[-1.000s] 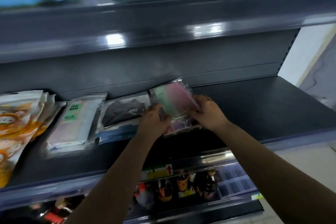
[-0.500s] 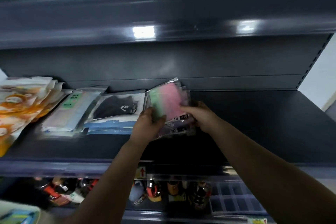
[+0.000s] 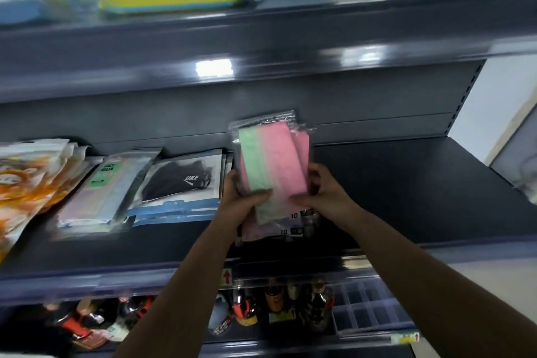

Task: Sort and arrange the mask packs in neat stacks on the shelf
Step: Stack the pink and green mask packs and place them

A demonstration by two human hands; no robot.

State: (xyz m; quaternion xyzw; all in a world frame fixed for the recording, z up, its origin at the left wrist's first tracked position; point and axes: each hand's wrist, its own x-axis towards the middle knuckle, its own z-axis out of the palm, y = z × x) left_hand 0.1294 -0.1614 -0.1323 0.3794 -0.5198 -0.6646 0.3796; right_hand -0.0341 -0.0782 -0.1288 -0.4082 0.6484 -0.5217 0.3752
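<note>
Fingers of our left hand and right hand curl around the pink-and-green mask packs, tilted up above the shelf. We judge we're squaring them; next, lay them flat beside the black mask pack.

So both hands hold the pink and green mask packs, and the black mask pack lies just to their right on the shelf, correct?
Not quite. The left hand and right hand do hold the pink and green mask packs, but the black mask pack lies just to their left on the shelf, not their right. The head view shows it.
</note>
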